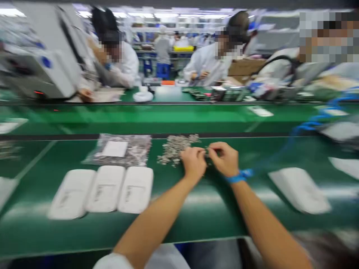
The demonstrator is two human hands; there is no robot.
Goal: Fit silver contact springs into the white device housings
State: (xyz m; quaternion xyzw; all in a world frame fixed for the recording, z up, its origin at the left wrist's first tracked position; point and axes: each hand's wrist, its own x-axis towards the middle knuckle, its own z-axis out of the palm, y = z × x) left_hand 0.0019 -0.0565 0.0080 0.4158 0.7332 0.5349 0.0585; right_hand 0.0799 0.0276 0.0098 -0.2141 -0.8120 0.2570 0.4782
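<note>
A loose pile of small metallic-looking parts [178,145] lies on the green work surface in front of me. At the pile's right edge my left hand [194,161] is closed, fingers bent down, and what it pinches is too small to name. Close beside it my right hand [224,157] is closed too, thumb and forefinger pinched together; anything between them is blurred. A blue wrist strap [239,176] circles my right wrist. Left of the pile rests a clear plastic bag [137,148] of similar small parts with a white label. Three white rounded covers [136,189] lie in a row nearer me.
A stack of white pieces [304,189] sits to the right of my arms. The blue coiled cord [311,123] runs off to the right. Beyond the green belt [168,117], people in white coats sit working. A grey-white machine [60,73] stands at the far left.
</note>
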